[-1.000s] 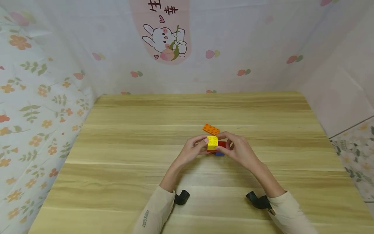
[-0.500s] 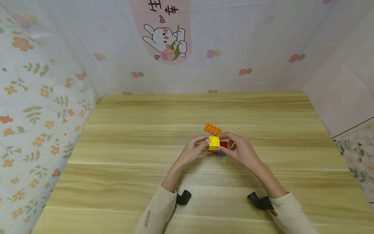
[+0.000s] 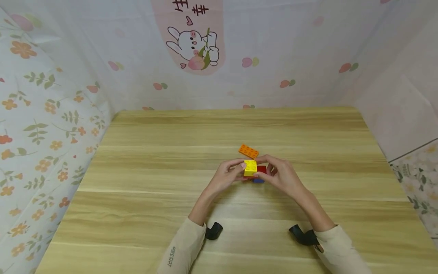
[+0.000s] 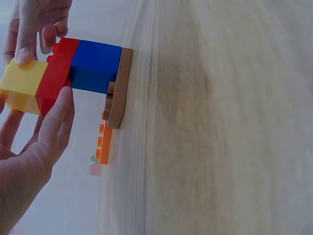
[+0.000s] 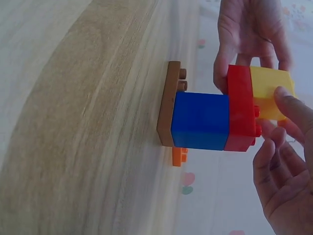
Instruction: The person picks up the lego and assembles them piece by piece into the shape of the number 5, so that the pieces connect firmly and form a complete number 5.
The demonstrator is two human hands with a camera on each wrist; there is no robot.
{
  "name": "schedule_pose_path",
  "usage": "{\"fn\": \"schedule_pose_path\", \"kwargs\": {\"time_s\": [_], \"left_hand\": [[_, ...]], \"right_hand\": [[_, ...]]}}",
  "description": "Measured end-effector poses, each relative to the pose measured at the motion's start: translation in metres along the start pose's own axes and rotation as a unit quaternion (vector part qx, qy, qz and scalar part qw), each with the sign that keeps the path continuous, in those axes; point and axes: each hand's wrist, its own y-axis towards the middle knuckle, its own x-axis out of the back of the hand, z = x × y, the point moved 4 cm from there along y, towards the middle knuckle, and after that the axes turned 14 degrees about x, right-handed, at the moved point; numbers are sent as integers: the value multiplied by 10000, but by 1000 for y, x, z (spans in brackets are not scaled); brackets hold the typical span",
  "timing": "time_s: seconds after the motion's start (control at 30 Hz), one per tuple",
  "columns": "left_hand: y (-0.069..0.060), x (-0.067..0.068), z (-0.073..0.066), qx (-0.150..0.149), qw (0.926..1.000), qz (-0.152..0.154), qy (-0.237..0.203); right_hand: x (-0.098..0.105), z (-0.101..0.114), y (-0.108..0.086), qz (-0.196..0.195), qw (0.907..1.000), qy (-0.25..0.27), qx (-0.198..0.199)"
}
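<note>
A stack of toy building bricks stands on the wooden table. A brown plate (image 5: 168,103) lies at its bottom, and a blue brick (image 5: 200,120) sits on one end of that plate. Over the blue brick, a red brick (image 4: 57,76) juts out to the left. On the red brick's left end is a yellow brick (image 3: 250,168), its studs facing up. My left hand (image 3: 224,177) holds the yellow brick from the left, with one finger along the red brick. From the right, my right hand (image 3: 282,175) pinches the yellow brick between thumb and forefinger.
An orange plate (image 3: 248,151) with studs lies on the table (image 3: 154,171) just behind the stack. Patterned cloth (image 3: 273,45) hangs along the table's back and left sides. Black curved pieces (image 3: 302,235) stick out at both cuffs.
</note>
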Motion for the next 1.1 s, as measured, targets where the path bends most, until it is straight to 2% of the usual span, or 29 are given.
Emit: {"fn": "schedule_pose_path", "kwargs": {"time_s": [0.2, 0.3, 0.4, 0.53, 0.63, 0.83, 1.1], "left_hand": [[3, 0, 4, 13, 10000, -17, -4], [-2, -2, -3, 50, 10000, 46, -62], [-9, -6, -11, 81, 9999, 57, -52], [-13, -7, -16, 98, 10000, 16, -6], [-11, -7, -14, 122, 9999, 19, -8], [5, -2, 4, 170, 9998, -7, -115], [6, 0, 8, 162, 9996, -225, -53]], "right_hand": [[2, -2, 1, 222, 9997, 86, -61], [8, -4, 1, 455, 9983, 345, -152], [21, -10, 3, 431, 9979, 447, -170], [36, -20, 8, 206, 9997, 34, -140], [39, -30, 13, 272, 9989, -296, -250], [25, -53, 20, 752, 9943, -521, -553], [2, -78, 30, 1147, 9874, -540, -952]]}}
